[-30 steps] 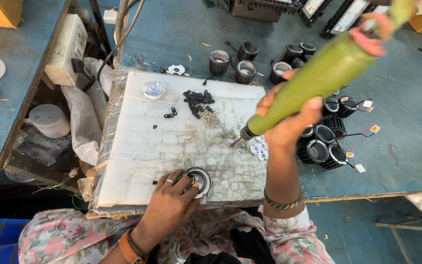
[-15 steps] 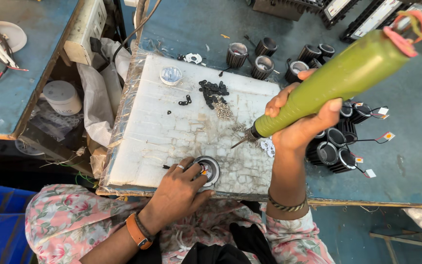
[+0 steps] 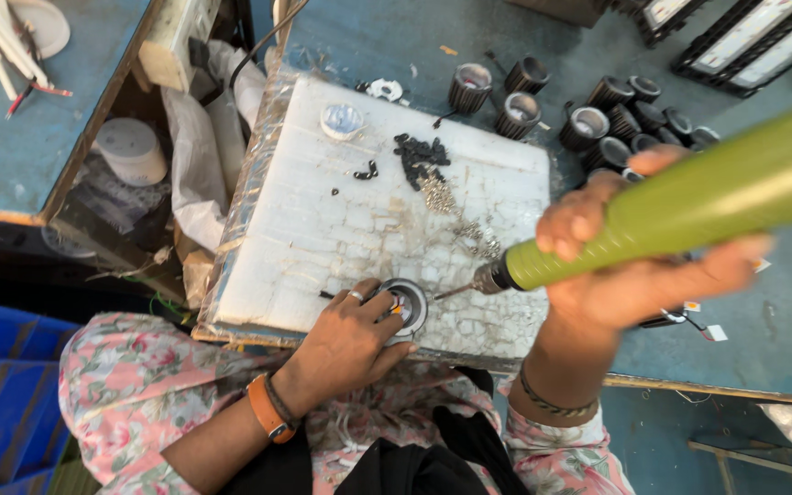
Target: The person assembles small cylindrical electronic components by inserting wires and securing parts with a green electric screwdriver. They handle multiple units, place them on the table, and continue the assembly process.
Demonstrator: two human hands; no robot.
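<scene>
Left hand point(image 3: 346, 341) is laid on a small round lamp housing point(image 3: 407, 305) at the near edge of the white foam board point(image 3: 323, 238); fingers are curled around the housing's left rim and it is pinned flat to the board. A ring is seen on one finger, an orange wristband point(image 3: 266, 409) on the wrist.

Right hand point(image 3: 630, 261) is wrapped fully around a green electric screwdriver point(image 3: 689, 206), held at a shallow tilt, body running up to the right out of frame. Its bit tip point(image 3: 442, 292) is placed just beside the right rim of the housing; actual contact cannot be told.

On the board: a pile of black screws point(image 3: 419, 158) near the far middle, a trail of silver screws point(image 3: 456, 215) running from it toward the screwdriver, a few loose black bits point(image 3: 366, 171) to the left, and a small round clear lid point(image 3: 342, 120) at the far left.

Past the board, on the blue worktable point(image 3: 763, 339), a cluster of black finned lamp housings point(image 3: 625, 115) is standing upright, some partly hidden behind the right hand. Wires with small white tags point(image 3: 708, 330) are seen lying under the right wrist.

Left of the board, a white tub point(image 3: 128, 149) and crumpled plastic sheeting point(image 3: 203, 174) are sat in the gap between benches.
</scene>
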